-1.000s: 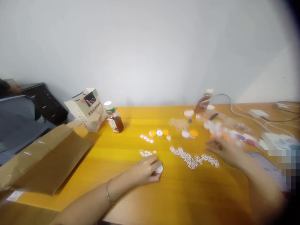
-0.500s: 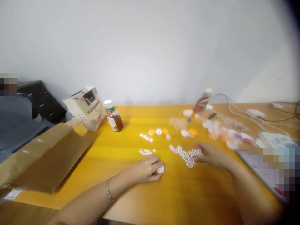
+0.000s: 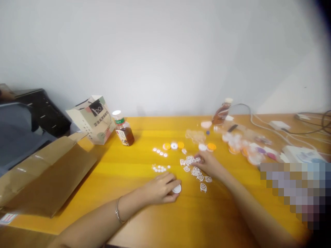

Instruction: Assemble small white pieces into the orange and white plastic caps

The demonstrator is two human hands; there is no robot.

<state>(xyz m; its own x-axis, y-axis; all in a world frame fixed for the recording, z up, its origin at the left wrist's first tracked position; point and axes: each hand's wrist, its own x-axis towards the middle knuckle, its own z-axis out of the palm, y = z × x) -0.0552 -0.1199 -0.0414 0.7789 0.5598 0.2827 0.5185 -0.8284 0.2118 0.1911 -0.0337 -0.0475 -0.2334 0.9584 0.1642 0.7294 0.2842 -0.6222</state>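
Note:
My left hand (image 3: 164, 187) rests on the table with its fingers curled round a white round lid (image 3: 177, 188). At the near side of a loose group of flat white spoked pieces (image 3: 196, 171), my right hand (image 3: 207, 162) has thumb and fingertips closed on a spoked piece (image 3: 197, 160); some of the fingertips blur into the pieces. Several small white discs (image 3: 160, 168) lie just beyond my left hand. Farther off is a short row of small white discs (image 3: 161, 153). Behind the spoked pieces stand white and orange round caps (image 3: 174, 146).
A brown paper bag (image 3: 69, 172), a printed gift bag (image 3: 97, 120) and a bottle of dark liquid (image 3: 123, 131) are on the left. At the right lie another bottle (image 3: 221, 113), clear plastic items (image 3: 234, 141), cables (image 3: 270, 129) and a white box (image 3: 300, 155). A clear tray (image 3: 196, 136) sits centrally.
My right hand has moved left across the spoked pieces, which are now spread differently, with some nearer the left hand and a few scattered closer to me. My left hand keeps hold of the lid.

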